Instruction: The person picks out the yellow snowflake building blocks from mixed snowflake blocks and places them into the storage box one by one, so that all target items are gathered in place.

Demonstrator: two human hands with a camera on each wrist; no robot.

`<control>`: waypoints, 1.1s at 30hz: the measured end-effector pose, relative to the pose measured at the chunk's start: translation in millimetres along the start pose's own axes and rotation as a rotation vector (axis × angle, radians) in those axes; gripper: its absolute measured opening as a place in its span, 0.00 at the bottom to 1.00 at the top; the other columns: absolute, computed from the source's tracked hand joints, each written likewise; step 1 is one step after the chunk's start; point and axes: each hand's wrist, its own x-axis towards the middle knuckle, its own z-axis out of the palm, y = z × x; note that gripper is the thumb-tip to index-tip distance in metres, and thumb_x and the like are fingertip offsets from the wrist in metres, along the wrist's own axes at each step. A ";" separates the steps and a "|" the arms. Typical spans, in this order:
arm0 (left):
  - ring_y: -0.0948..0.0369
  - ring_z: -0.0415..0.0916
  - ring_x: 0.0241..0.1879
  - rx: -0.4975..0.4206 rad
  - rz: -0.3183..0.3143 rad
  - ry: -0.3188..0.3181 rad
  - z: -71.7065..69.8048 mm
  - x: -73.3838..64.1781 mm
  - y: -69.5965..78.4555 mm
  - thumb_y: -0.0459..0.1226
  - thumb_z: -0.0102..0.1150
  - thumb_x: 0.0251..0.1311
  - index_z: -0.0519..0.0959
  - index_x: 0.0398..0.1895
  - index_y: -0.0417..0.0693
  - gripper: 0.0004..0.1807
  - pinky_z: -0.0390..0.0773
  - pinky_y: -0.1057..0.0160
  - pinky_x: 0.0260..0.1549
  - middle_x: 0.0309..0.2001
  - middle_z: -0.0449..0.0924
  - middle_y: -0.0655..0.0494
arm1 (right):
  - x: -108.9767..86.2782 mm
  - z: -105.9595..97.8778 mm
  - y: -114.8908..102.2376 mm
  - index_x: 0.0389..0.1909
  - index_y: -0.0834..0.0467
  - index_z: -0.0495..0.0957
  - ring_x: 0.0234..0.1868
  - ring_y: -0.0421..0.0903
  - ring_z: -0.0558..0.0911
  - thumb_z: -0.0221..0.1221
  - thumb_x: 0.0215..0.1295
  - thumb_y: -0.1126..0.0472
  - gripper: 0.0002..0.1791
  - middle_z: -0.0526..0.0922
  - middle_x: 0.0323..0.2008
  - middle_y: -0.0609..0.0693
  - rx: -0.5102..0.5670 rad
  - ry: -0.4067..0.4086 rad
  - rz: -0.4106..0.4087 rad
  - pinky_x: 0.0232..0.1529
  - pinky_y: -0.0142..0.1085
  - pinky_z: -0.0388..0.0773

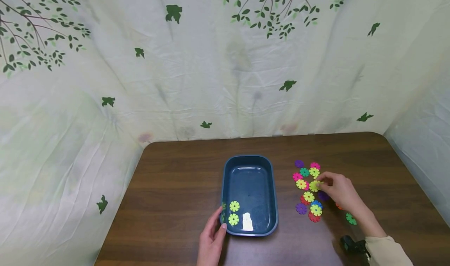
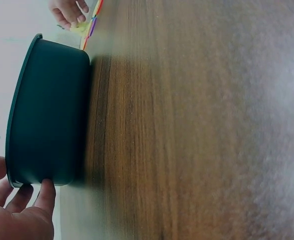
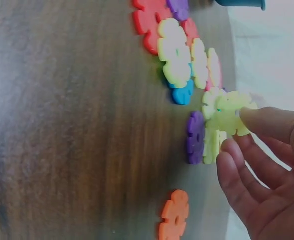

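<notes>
Both hands are busy: the left hand, at the lower centre of the head frame, grips the lower left corner of a dark blue tray, and the left wrist view shows its thumb at the rim and its fingertips against the tray's outer side. The right hand, right of centre in the head frame, pinches a yellow flower piece between thumb and fingers; in the right wrist view the thumb lies over the piece's edge at centre right, while the other fingers are bent below it. This held piece is at the right hand's fingertips, over the upper part of a loose cluster of flower pieces and to the right of the tray. The cluster mixes yellow, pink, red, purple, blue and green, some pieces overlapping. An orange piece lies at the bottom of the right wrist view, apart from the cluster, and a green piece lies below the right forearm in the head frame, to the lower right. Two yellow pieces sit inside the tray, one above the other in its lower left part, near the left hand. The tray stands on a brown wooden bench across the frame's lower half.
</notes>
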 end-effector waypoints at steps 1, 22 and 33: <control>0.48 0.62 0.67 -0.001 0.001 -0.001 0.0 0.0 0.0 0.26 0.55 0.66 0.70 0.68 0.41 0.26 0.67 0.73 0.57 0.67 0.68 0.43 | 0.1 -0.7 -0.4 0.40 0.59 0.82 0.33 0.48 0.78 0.65 0.63 0.66 0.06 0.82 0.31 0.48 0.001 0.005 -0.001 0.34 0.41 0.77; 0.55 0.64 0.66 0.016 -0.013 0.004 -0.4 1.9 -3.0 0.26 0.56 0.65 0.70 0.67 0.40 0.26 0.67 0.73 0.58 0.67 0.69 0.43 | 4.7 9.4 -24.7 0.47 0.60 0.82 0.41 0.54 0.82 0.64 0.65 0.66 0.11 0.84 0.37 0.51 0.052 0.018 -0.049 0.35 0.41 0.82; 0.57 0.63 0.67 -0.004 -0.034 0.000 0.4 2.2 -2.4 0.25 0.55 0.64 0.70 0.68 0.42 0.27 0.67 0.71 0.59 0.67 0.68 0.45 | 10.4 15.4 -37.6 0.44 0.56 0.84 0.38 0.48 0.81 0.65 0.63 0.64 0.09 0.84 0.35 0.47 0.070 0.070 -0.099 0.31 0.35 0.79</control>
